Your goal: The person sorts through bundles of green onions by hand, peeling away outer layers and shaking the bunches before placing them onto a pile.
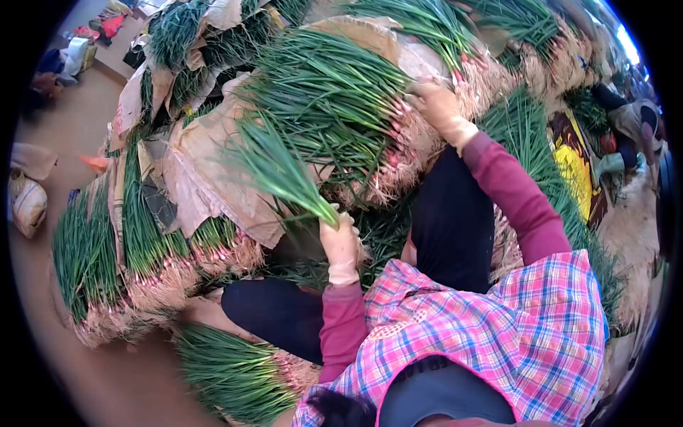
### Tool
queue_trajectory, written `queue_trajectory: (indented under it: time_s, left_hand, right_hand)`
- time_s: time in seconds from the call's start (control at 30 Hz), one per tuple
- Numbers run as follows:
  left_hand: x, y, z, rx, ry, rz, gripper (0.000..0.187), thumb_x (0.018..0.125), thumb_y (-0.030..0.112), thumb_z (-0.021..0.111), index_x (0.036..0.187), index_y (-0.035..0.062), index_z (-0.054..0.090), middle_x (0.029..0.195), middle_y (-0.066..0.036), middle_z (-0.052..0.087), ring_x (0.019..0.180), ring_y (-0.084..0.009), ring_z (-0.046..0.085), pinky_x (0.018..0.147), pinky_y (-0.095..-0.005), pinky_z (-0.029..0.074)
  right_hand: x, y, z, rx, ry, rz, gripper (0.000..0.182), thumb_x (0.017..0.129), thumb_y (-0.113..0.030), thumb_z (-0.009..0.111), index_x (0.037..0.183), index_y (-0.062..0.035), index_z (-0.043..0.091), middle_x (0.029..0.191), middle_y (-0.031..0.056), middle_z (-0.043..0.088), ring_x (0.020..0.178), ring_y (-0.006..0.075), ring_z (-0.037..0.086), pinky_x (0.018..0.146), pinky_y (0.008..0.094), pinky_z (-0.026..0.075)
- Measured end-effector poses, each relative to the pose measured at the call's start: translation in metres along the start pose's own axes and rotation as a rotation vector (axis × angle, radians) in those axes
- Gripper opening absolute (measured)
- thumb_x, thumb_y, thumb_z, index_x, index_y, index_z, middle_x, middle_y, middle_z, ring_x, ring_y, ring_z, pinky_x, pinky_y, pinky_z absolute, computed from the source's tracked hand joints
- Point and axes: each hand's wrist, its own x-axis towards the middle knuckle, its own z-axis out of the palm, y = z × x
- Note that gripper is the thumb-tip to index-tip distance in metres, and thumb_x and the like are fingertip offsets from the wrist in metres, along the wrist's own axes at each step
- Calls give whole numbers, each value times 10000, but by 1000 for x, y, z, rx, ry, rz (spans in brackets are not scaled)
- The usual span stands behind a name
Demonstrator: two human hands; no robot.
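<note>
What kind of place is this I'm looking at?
Probably a sorting or packing area for produce, perhaps spring onions: a large pile with roots still on, a loose bunch in the left hand, and more rows laid around, with sheets among them.

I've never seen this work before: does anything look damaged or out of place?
The brown sheet just left of the central onion heap looks creased and ragged-edged, as if torn. Otherwise, nothing clearly stands out.
</note>
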Motion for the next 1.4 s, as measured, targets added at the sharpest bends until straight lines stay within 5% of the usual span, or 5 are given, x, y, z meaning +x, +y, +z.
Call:
queue_trajectory:
  time_s: [0.63,0.93,1.1,1.27,1.4]
  left_hand:
    - [38,-58,-18,131,103,-144,235,893,61,558,1116,52,485,733,-32,540,497,-103,474,448,-239,417]
    - [37,-77,-20,495,-55,186,364,914,225,571,1220,43,494,1118,-138,629,1013,-261,616,885,-368,467]
    - [42,-81,-32,-795,-215,-98,415,1031,207,325,1432,104,327,1370,-94,451,1288,-226,410,1075,-359,342]
    - [21,-39,-17,-131,-202,-127,253,983,127,505,1232,82,509,839,-20,585,648,-95,544,557,-216,463]
    - [5,-16,-24,-282,-85,-114,196,978,137,520,1146,35,511,719,-23,533,530,-61,441,472,-198,396]
  right_hand:
    - [-208,73,-134,-478,-188,807,303,878,-164,610,1170,-88,638,1169,126,644,1046,275,630,911,358,486]
    - [-107,-211,80,-175,-280,-440,147,792,-117,562,928,-84,607,820,58,594,696,179,645,538,302,518]
    - [-113,-213,95,90,-202,-497,153,734,-116,597,885,-106,618,883,77,576,728,205,641,580,329,517]
    - [-123,-179,105,1384,-246,705,99,951,-134,571,892,-56,554,716,-24,575,563,49,512,517,187,424]
    - [-130,-118,99,1151,-521,570,97,935,-147,588,942,-51,597,738,5,601,575,87,555,534,207,458]
